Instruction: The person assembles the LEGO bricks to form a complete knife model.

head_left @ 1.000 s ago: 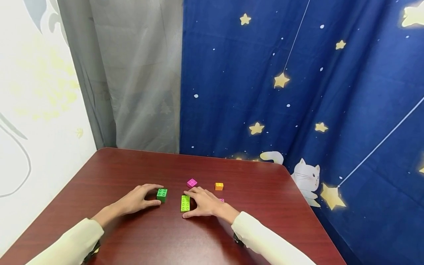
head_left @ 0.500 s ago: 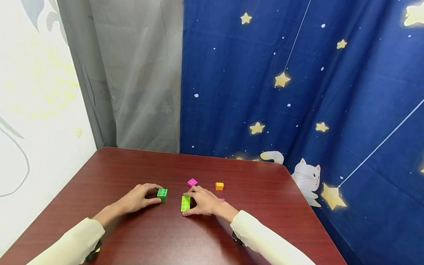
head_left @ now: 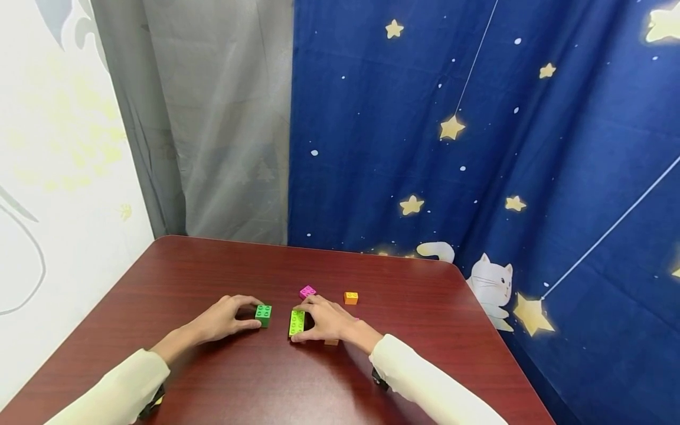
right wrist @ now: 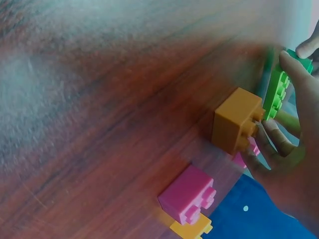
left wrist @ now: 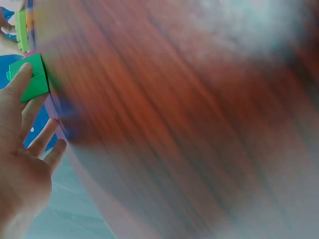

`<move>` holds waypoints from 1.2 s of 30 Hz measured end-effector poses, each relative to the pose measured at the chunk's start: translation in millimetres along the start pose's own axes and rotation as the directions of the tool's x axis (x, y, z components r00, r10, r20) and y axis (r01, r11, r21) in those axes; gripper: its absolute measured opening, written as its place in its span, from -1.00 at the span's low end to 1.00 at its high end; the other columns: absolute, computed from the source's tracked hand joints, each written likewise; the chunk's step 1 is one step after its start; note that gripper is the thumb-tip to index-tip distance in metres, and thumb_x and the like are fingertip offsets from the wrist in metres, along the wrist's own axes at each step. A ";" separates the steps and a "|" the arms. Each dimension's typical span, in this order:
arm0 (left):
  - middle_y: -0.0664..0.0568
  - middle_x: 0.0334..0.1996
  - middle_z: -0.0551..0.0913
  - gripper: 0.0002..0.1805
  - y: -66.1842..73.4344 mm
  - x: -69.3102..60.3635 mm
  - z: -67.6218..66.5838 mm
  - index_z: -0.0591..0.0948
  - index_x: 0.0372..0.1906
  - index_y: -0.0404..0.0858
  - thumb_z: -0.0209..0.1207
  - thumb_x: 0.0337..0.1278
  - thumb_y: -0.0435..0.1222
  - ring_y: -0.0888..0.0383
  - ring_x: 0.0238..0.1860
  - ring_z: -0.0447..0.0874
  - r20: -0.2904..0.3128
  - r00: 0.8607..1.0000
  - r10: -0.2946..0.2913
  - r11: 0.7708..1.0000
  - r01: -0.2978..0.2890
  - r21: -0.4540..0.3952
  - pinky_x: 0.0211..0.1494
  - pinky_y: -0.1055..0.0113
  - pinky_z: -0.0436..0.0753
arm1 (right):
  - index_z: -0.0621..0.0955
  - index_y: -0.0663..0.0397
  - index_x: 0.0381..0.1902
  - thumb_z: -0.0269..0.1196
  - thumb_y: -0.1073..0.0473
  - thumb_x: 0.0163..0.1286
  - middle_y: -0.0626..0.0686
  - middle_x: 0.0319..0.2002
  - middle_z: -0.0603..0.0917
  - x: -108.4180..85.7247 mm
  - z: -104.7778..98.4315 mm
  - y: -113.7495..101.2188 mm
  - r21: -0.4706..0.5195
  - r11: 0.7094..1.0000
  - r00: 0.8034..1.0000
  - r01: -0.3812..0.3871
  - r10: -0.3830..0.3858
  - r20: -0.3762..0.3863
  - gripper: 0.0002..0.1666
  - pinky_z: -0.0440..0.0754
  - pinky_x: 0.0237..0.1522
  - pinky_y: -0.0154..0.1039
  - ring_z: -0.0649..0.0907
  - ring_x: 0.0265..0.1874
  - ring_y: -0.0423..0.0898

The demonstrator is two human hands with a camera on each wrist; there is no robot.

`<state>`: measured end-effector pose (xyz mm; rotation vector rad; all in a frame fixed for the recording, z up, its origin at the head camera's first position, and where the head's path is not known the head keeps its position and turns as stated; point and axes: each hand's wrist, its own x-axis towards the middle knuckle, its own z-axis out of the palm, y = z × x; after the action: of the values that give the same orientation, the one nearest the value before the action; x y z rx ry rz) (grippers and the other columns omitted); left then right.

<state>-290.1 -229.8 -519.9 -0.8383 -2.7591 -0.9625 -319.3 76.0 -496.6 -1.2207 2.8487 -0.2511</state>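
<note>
My left hand (head_left: 225, 319) pinches a dark green building brick (head_left: 262, 316) between thumb and fingers, its studs facing up in the head view. In the left wrist view the thumb lies across the side of this green brick (left wrist: 34, 79), while other fingers extend below it. My right hand (head_left: 329, 321) grips a longer lime-green brick (head_left: 297, 323) by its two ends. The lime brick (right wrist: 275, 93) appears in the right wrist view, with its row of studs towards the palm. A small gap separates the two bricks in the head view.
An orange brick (head_left: 332, 342) sits partly hidden under my right hand. Beyond the hands lie a pink brick (head_left: 307, 292) and another orange brick (head_left: 351, 298). A second pink brick (right wrist: 187, 194) shows in the right wrist view. Everything lies on a dark red wooden table (head_left: 223, 260).
The lime brick and my right hand have shifted slightly away from me, revealing the orange brick beneath the hand. My left hand has moved the green brick a little to the right.
</note>
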 end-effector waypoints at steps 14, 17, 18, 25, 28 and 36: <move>0.14 -0.09 0.75 -0.61 8.8 0.5 2.8 0.69 0.11 -0.13 0.46 0.23 -0.14 0.16 -0.07 0.76 0.020 1.000 0.023 0.998 -0.022 -0.050 -0.01 0.17 0.69 | 0.56 -0.18 0.41 0.39 -0.46 0.24 -0.02 0.33 0.54 0.7 -18.1 -1.1 0.024 0.999 1.000 -0.026 0.026 -0.007 -0.10 0.53 0.31 -0.08 0.50 0.35 -0.08; 0.15 -0.10 0.75 -0.61 9.3 2.0 2.5 0.69 0.11 -0.13 0.46 0.22 -0.14 0.18 -0.08 0.76 0.015 1.000 0.028 0.998 -0.027 -0.049 -0.03 0.18 0.70 | 0.56 -0.16 0.41 0.38 -0.47 0.24 -0.04 0.28 0.56 1.4 -22.2 -0.6 0.034 0.999 1.000 -0.013 0.014 -0.023 -0.09 0.53 0.29 -0.16 0.52 0.30 -0.12; 0.15 -0.10 0.75 -0.61 9.7 2.5 2.2 0.69 0.10 -0.13 0.46 0.22 -0.14 0.19 -0.08 0.76 0.013 1.000 0.028 0.998 -0.027 -0.049 -0.03 0.19 0.70 | 0.56 -0.17 0.41 0.38 -0.48 0.24 -0.05 0.27 0.56 1.5 -23.5 -0.5 0.036 0.999 1.000 -0.011 0.012 -0.027 -0.09 0.53 0.29 -0.17 0.52 0.29 -0.14; 0.23 -0.13 0.73 -0.61 14.1 7.6 0.0 0.70 0.09 -0.09 0.47 0.20 -0.11 0.21 -0.11 0.72 -0.002 0.999 0.042 0.999 -0.042 -0.026 -0.02 0.17 0.68 | 0.54 -0.13 0.42 0.40 -0.42 0.27 -0.08 0.27 0.55 1.9 -29.1 -0.1 0.103 0.995 0.998 0.008 -0.002 -0.060 -0.11 0.53 0.26 -0.21 0.52 0.25 -0.18; 0.27 -0.15 0.72 -0.62 17.1 10.1 0.1 0.70 0.08 -0.05 0.48 0.19 -0.10 0.23 -0.12 0.70 -0.009 0.999 0.047 0.999 -0.047 -0.018 0.00 0.18 0.66 | 0.54 -0.16 0.42 0.40 -0.43 0.26 -0.09 0.25 0.55 2.3 -29.7 0.3 0.129 0.992 0.998 0.011 -0.002 -0.068 -0.12 0.56 0.22 -0.23 0.53 0.21 -0.18; 0.21 -0.16 0.74 -0.63 23.0 15.1 1.1 0.71 0.05 -0.11 0.49 0.18 -0.15 0.11 -0.14 0.72 -0.053 0.993 0.107 0.994 -0.109 -0.031 -0.03 0.04 0.68 | 0.54 -0.16 0.42 0.43 -0.38 0.26 -0.09 0.23 0.55 5.7 -29.8 0.3 0.199 0.978 0.993 0.060 -0.038 -0.112 -0.13 0.58 0.16 -0.29 0.60 0.17 -0.04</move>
<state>-290.5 -207.3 -504.2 -0.9437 -2.6311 -0.9997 -326.3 76.2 -467.1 -1.2726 2.7965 -0.6098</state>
